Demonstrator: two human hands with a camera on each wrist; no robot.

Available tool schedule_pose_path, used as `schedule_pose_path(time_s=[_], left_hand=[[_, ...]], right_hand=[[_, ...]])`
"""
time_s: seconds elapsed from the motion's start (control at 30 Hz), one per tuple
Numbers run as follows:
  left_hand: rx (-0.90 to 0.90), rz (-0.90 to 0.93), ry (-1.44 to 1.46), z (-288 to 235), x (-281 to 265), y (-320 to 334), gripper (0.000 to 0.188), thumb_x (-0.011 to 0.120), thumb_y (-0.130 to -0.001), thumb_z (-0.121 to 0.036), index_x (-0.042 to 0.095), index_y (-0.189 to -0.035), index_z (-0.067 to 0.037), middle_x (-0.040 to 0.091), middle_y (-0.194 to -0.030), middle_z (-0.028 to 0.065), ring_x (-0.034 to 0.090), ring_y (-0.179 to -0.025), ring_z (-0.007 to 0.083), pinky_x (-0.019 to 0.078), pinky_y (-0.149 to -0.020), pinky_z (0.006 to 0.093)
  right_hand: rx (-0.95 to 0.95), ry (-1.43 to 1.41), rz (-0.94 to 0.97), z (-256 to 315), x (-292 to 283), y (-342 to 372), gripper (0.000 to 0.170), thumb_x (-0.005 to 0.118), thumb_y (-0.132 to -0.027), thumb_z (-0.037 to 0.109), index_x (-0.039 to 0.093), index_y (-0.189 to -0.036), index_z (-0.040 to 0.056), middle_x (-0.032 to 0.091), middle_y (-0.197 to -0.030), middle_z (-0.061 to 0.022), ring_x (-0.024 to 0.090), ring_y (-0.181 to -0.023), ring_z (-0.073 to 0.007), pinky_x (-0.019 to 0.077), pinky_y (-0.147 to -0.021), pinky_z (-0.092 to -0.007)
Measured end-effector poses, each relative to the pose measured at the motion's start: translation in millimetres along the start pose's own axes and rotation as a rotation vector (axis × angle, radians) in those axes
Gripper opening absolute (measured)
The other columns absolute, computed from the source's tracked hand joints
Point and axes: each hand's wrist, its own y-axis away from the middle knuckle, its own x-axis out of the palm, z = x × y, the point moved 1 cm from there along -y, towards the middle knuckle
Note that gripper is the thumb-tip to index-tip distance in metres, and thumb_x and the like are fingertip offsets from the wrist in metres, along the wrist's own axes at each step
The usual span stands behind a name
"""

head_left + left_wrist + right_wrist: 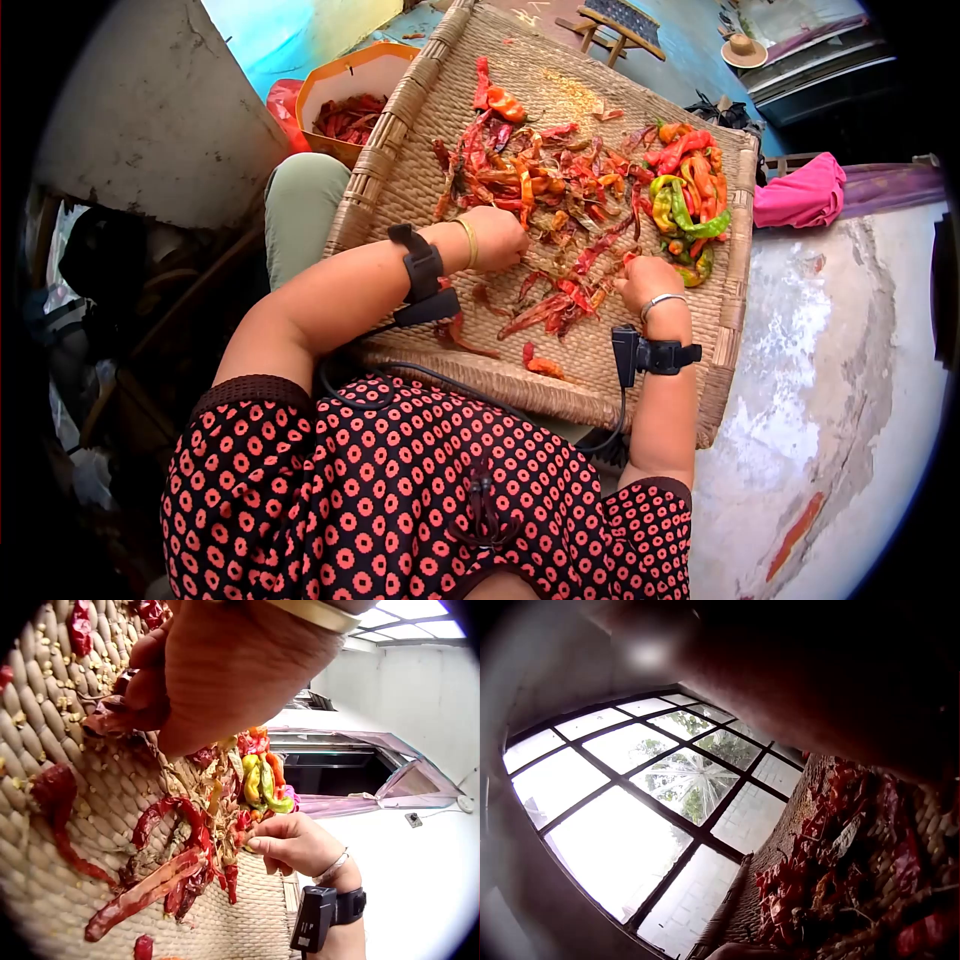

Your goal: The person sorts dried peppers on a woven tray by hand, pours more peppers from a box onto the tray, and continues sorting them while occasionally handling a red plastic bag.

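Two hands at work over one woven tray [592, 372] of peppers here. The left hand [498, 240] has its fingers curled in tight, pinching a shrivelled pepper [112, 720] down by the weave. The right hand [650, 284] has thumb and fingertips closed on a small red bit [629, 257] over on the other side. One bangle per wrist, plus one strapped-on camera each (so two of both).

As for the peppers, I make it two main piles on the tray: one big sprawl of dried peppers [500, 180] across the middle, and one bunch of fresh peppers [705, 180], red, orange and green, near the right edge. Both are too tangled to count singly. One orange pepper [544, 368] lies apart near the front edge, and there's one patch of seeds [572, 92] at the far end.

Around it: one box [330, 88] with more dried ones inside, just past the tray's left rim, one pink cloth [800, 195] off to the right, one stool [625, 25] and one straw hat [743, 50] further back.
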Motion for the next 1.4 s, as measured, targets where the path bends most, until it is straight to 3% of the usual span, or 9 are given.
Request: schedule_pose_path(time_s=[0.23,0.3,0.47,0.63,1.1,1.23,1.3,1.33,1.4], left_hand=[[0.256,-0.179,0.098,-20.6,1.5,1.8,0.024,0.052,-0.076,-0.020,0.058,-0.099,-0.015,0.059,-0.067,0.0097,0.058,-0.064,0.0266,0.0462,-0.056,0.0368],[0.160,0.059,0.043,-26.2,-4.3,5.4,0.028,0.052,-0.077,-0.020,0.055,-0.104,-0.016,0.058,-0.065,0.0103,0.057,-0.060,0.0271,0.0459,-0.054,0.0378],[0.168,0.066,-0.055,-12.2,3.0,0.1,0.019,0.053,-0.075,-0.020,0.060,-0.092,-0.015,0.058,-0.063,0.0097,0.057,-0.058,0.0271,0.0451,-0.052,0.0385],[0.169,-0.061,0.029,-0.8,5.2,-0.9,0.012,0.053,-0.074,-0.019,0.061,-0.078,-0.012,0.058,-0.064,0.0087,0.057,-0.060,0.0275,0.0452,-0.054,0.0380],[0.125,-0.219,0.346,-1.6,-7.7,3.9,0.014,0.054,-0.075,-0.016,0.063,-0.084,-0.008,0.061,-0.072,0.0101,0.059,-0.066,0.0266,0.0464,-0.060,0.0353],[0.116,-0.243,0.463,1.4,-6.2,1.3,0.015,0.055,-0.077,-0.014,0.063,-0.085,-0.005,0.062,-0.075,0.0111,0.059,-0.067,0.0255,0.0470,-0.061,0.0341],[0.110,-0.235,0.492,-0.7,-8.2,1.3,0.015,0.055,-0.077,-0.015,0.063,-0.085,-0.005,0.062,-0.076,0.0113,0.060,-0.067,0.0252,0.0470,-0.062,0.0339],[0.105,-0.228,0.521,-2.3,-10.1,1.7,0.016,0.055,-0.077,-0.015,0.063,-0.086,-0.005,0.063,-0.076,0.0115,0.060,-0.067,0.0248,0.0471,-0.062,0.0336],[0.108,-0.215,0.545,-5.7,-12.8,3.0,0.017,0.055,-0.077,-0.015,0.063,-0.087,-0.005,0.063,-0.077,0.0112,0.060,-0.068,0.0243,0.0472,-0.062,0.0332]], right_hand=[[-0.454,-0.071,-0.253,27.8,22.4,-12.8,0.021,0.051,-0.074,0.011,0.052,-0.095,0.0112,0.060,-0.077,-0.0133,0.058,-0.073,-0.0307,0.0464,-0.062,-0.0396],[-0.473,-0.058,-0.303,28.6,26.1,-14.5,0.018,0.049,-0.073,0.006,0.048,-0.090,0.0102,0.059,-0.073,-0.0121,0.058,-0.072,-0.0310,0.0460,-0.060,-0.0401],[-0.455,0.082,-0.258,26.2,26.6,-18.9,0.013,0.050,-0.073,0.008,0.046,-0.085,0.0091,0.058,-0.071,-0.0114,0.058,-0.070,-0.0297,0.0460,-0.058,-0.0400],[-0.537,-0.044,-0.409,23.3,27.5,-16.4,0.014,0.054,-0.073,0.014,0.047,-0.084,0.0101,0.057,-0.071,-0.0110,0.057,-0.069,-0.0295,0.0461,-0.058,-0.0399],[-0.597,-0.255,-0.566,16.3,25.8,-24.0,0.012,0.055,-0.076,0.022,0.053,-0.074,0.0100,0.056,-0.066,-0.0104,0.056,-0.064,-0.0290,0.0452,-0.055,-0.0380],[-0.415,-0.385,-0.482,6.1,24.2,-26.5,0.013,0.055,-0.076,0.022,0.056,-0.075,0.0087,0.057,-0.065,-0.0118,0.056,-0.062,-0.0286,0.0442,-0.055,-0.0376],[-0.331,-0.792,-0.305,1.7,24.1,-25.1,0.014,0.054,-0.075,0.020,0.055,-0.073,0.0065,0.056,-0.062,-0.0106,0.055,-0.057,-0.0254,0.0438,-0.054,-0.0343],[-0.195,-1.053,-0.038,1.0,22.2,-23.9,0.014,0.054,-0.074,0.018,0.055,-0.072,0.0048,0.057,-0.061,-0.0092,0.054,-0.056,-0.0221,0.0434,-0.054,-0.0318],[-0.182,-1.032,0.046,5.0,12.1,-15.0,0.013,0.055,-0.074,0.017,0.056,-0.073,0.0045,0.058,-0.063,-0.0090,0.055,-0.058,-0.0218,0.0440,-0.055,-0.0317]])
